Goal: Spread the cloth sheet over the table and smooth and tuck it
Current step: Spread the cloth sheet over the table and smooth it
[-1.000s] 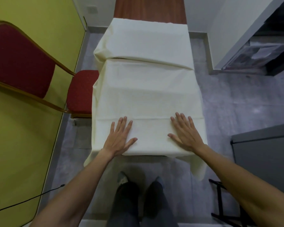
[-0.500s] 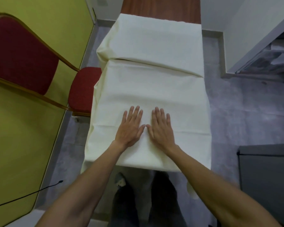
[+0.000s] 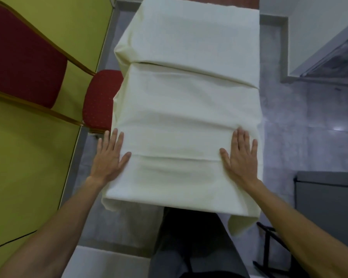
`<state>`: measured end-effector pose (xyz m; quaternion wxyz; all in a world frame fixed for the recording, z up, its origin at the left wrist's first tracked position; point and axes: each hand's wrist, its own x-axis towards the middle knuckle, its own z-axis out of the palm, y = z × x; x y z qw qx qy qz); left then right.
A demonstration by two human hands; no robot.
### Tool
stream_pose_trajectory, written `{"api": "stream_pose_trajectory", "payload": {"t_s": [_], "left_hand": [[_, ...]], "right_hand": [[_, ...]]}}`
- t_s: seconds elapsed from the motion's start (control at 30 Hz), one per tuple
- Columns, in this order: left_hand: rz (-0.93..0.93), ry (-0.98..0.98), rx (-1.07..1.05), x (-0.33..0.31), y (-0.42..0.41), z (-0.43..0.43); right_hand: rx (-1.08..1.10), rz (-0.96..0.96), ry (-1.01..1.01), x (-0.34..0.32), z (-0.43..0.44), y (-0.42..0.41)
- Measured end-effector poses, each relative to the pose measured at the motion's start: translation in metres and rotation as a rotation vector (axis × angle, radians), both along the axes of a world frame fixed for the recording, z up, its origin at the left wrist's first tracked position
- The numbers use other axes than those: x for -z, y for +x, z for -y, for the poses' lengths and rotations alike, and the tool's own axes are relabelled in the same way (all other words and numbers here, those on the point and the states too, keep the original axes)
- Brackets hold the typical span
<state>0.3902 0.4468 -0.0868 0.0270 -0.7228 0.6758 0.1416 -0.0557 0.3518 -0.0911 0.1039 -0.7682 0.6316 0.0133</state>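
Fingers [image 3: 114, 141] flat on cloth sheet [image 3: 187, 109]

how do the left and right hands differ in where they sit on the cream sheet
The left hand straddles the left edge of the cream cloth sheet, outer fingers showing against the floor; the right hand lies wholly on the sheet, just inside its right edge. Cloth bunches at the right hand's fingertips but not the left hand's. Both lie flat, fingers straight.
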Motion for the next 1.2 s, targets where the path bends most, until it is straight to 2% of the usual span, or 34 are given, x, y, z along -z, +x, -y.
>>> {"api": "stream_pose_trajectory", "payload": {"t_s": [0.1, 0.17, 0.3, 0.4, 0.57, 0.8, 1.2], "left_hand": [[-0.006, -0.033, 0.016, -0.007, 0.000, 0.008], [-0.034, -0.088, 0.053, -0.015, -0.020, 0.031], [-0.112, -0.132, 0.281, -0.022, -0.087, 0.100], [-0.082, -0.112, 0.344, -0.011, -0.123, 0.134], [-0.051, -0.125, 0.324, 0.010, -0.104, 0.145], [-0.035, -0.121, 0.250, 0.006, -0.091, 0.145], [-0.028, -0.043, 0.193, -0.068, -0.156, 0.114]], "right_hand": [[0.110, 0.028, 0.020, -0.007, -0.003, 0.005], [0.107, 0.027, 0.013, -0.010, 0.003, 0.025], [-0.073, 0.032, -0.021, -0.013, 0.030, 0.099], [-0.153, 0.063, 0.010, -0.014, 0.059, 0.136], [-0.138, -0.008, 0.001, 0.000, 0.084, 0.090], [-0.035, -0.037, -0.006, -0.002, 0.082, 0.036], [-0.046, -0.013, 0.058, -0.058, 0.043, 0.014]]}}
